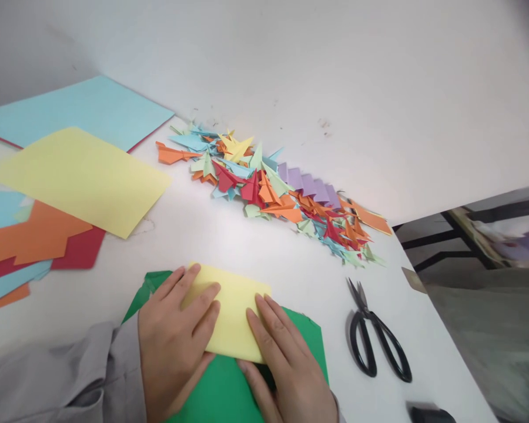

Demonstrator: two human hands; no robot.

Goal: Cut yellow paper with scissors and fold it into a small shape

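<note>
Head view: left hand [174,332], fingers spread; right hand [291,358], fingers extended; both laid on yellow paper [233,320], atop green sheet [216,396]. Handling note: align edges, press evenly. Beyond: black-handled scissors [367,315], right; multicoloured folded paper planes [251,188], heaped.

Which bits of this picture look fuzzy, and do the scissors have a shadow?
In the head view, the left sleeve and right background look blurry; the paper planes are clearer; the scissors cast a soft shadow.

The white table [194,226] carries scissors [367,315], paper planes [252,188] and a green mat [220,390].
</note>
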